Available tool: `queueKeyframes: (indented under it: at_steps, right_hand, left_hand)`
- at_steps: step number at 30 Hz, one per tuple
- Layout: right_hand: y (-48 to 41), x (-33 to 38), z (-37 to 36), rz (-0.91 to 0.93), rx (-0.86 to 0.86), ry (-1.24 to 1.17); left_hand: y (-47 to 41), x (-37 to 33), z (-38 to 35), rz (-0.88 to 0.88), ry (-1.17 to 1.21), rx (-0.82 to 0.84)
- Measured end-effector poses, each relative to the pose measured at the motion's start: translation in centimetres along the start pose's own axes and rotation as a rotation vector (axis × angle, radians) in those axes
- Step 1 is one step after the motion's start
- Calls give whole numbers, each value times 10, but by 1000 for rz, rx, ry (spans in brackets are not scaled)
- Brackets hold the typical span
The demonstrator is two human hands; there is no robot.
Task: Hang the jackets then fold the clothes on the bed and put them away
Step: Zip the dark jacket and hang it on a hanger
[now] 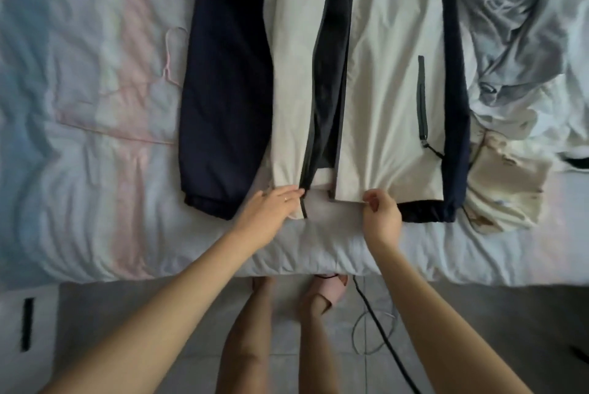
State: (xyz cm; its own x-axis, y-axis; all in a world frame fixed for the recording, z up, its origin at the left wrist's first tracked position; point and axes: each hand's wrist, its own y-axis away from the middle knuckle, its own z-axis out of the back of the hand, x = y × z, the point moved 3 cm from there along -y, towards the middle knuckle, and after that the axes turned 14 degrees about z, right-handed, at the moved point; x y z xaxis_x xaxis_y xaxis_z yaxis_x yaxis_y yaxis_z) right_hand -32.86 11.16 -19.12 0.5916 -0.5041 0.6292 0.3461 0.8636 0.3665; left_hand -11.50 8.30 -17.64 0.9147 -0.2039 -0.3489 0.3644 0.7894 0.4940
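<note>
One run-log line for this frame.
item: white-and-navy zip jacket, unzipped, flat on bed | left hand: flat on hem by zip | right hand: pinches other hem | pink wire hanger: on bed, beside jacket

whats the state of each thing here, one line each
jacket: unzipped, spread flat on the bed
hanger: bare, lying beside the jacket
clothes pile: crumpled, unfolded
left hand: flat on jacket hem
right hand: pinching jacket hem
</note>
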Motion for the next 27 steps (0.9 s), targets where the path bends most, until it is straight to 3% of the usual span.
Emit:
queueKeyframes:
  at_steps: [3, 5, 9, 11, 13, 15, 16, 22, 27]
  right_hand:
    - [7, 8, -13, -101, -12, 13]
    - [12, 21, -20, -295, -62, -133]
    - [-2, 45, -31, -793, -110, -523]
    - [-11, 50, -36, -879, -113, -622]
    - [-18, 50, -45, -821, -47, -572]
    - [-19, 51, -49, -769, -19, -450]
    - [-18, 49, -49, -746, -32, -422]
    - [-7, 25, -34, -466, -38, -318]
    - [10, 22, -17, -326, -85, -535]
  left_hand:
    - [13, -2, -4, -20, 218, -203]
    - [27, -8, -12, 69, 454, -283]
    - [51, -11, -23, 529, 931, -506]
    - [55, -15, -26, 892, 1241, -383]
    - [49, -26, -30, 1145, 1631, -39]
    - [41, -35, -30, 1191, 1813, 279]
    - [37, -39, -29, 1184, 1846, 353]
    - [15, -40, -16, 1199, 1930, 248]
    - [13, -46, -5, 1131, 1991, 173]
